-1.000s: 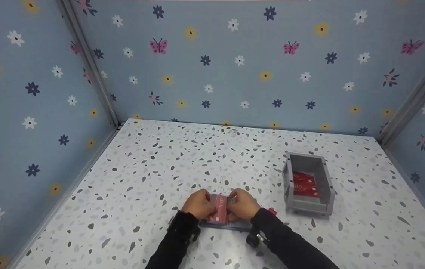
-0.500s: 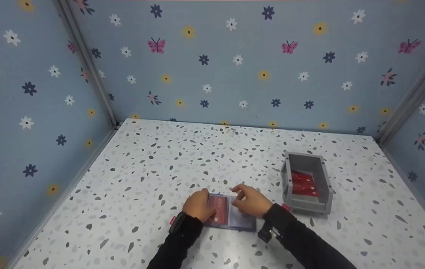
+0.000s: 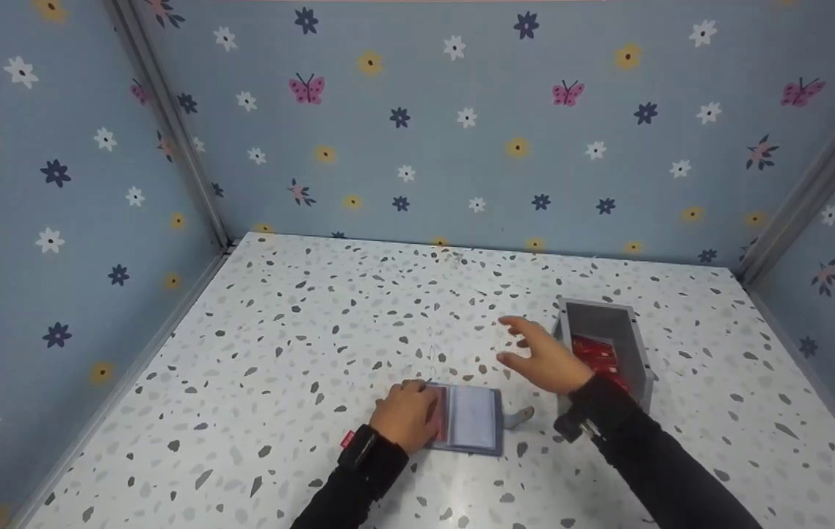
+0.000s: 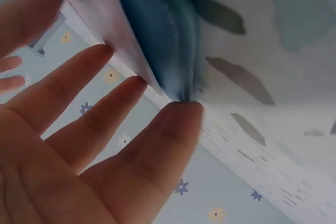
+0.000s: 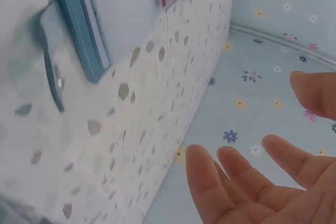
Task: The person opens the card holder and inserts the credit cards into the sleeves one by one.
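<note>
An opened blue card holder (image 3: 498, 422) lies on the speckled table, its pale inner sleeve (image 3: 472, 417) facing up. On its left side a red card (image 3: 441, 417) shows in part, the rest covered by my left hand (image 3: 404, 416). That hand rests on the holder's left part; in the left wrist view its extended fingertips touch the edge of the blue cover (image 4: 168, 40). My right hand (image 3: 546, 360) is spread in the air, right of the holder and beside the grey bin (image 3: 641, 356), with nothing in its fingers. The holder's snap strap (image 3: 518, 418) sticks out to the right.
Several red cards (image 3: 593, 354) lie inside the grey bin, partly hidden by the right hand and sleeve. Flower-patterned walls (image 3: 461, 147) enclose the table at the back and sides.
My right hand has let go of the holder's card area and moved up and right towards the bin, uncovering the right sleeve and strap. The left hand has shifted slightly right over the red card.
</note>
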Tool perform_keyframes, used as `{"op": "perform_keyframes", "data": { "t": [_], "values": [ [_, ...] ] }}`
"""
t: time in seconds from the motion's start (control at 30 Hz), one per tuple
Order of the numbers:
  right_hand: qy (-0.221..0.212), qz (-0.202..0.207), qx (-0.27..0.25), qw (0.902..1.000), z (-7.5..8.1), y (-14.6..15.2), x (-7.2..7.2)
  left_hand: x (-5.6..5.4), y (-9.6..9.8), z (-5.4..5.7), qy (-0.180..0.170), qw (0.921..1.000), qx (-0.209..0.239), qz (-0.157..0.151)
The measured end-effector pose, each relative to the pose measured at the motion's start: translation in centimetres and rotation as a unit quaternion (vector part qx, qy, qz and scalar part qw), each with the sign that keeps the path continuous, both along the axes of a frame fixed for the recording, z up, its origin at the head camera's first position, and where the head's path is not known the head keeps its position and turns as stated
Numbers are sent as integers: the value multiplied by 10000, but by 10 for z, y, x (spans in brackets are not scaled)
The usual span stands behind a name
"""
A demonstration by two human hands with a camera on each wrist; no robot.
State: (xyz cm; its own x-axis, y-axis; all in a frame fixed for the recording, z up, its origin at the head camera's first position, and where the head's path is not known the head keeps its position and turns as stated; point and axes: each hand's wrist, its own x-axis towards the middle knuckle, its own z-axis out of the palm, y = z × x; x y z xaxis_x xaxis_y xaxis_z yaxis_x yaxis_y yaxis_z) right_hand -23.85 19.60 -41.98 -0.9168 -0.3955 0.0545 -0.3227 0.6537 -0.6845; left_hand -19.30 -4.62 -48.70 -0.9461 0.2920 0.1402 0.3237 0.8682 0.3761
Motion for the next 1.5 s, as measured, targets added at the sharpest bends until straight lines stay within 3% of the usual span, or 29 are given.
{"op": "perform_keyframes", "data": {
  "t": [0.2, 0.33, 0.5, 0.73, 0.97, 1.23, 1.5],
  "values": [
    [290, -640, 245, 9972, 20, 29, -9, 3, -5, 3, -449, 9987, 10, -225],
    [277, -904, 543, 9940, 26, 50, -17, 2, -8, 3, -489, 9983, -23, -318],
    [73, -1125, 917, 9894, 24, 73, -31, 1, -9, 3, -423, 9984, -148, -349],
    [-445, -1506, 1515, 9759, 14, 87, -52, -1, -8, 3, -673, 9971, -157, -327],
    [-796, -1378, 2579, 9530, 3, 84, -64, -2, -7, 3, -873, 9957, -127, -273],
    [-1250, -1184, 3257, 9297, -7, 74, -66, -2, -6, 3, -778, 9964, -199, -280],
    [-1021, -932, 3824, 9136, -40, 85, -75, -2, -6, 0, -820, 9962, -214, -194]
  ]
}}
